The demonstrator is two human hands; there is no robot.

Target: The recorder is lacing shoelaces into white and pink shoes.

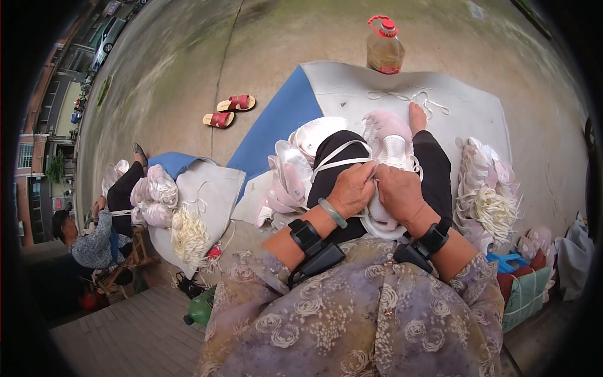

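Note:
A pink and white sneaker (384, 129) lies across my lap with its toe pointing away from me. Over its upper, my left hand (353, 190) and my right hand (400, 195) meet, fingers pinched together. A flat white shoelace (339, 151) loops from my left hand over my dark trouser leg. Another length of lace shows beside my right hand, whose fingertips are close to the shoe's eyelets. The exact hold of each fingertip is partly hidden. To the left of my knee sits a pile of similar pink and white shoes (286, 176).
Beyond my legs spreads a white and blue sheet (465, 94), with an oil bottle (385, 50) at its far edge. Red sandals (235, 103) rest on the concrete. More shoes (487, 166) and bundled laces (496, 207) lie at right. Another person (94, 242) sits at left among shoes.

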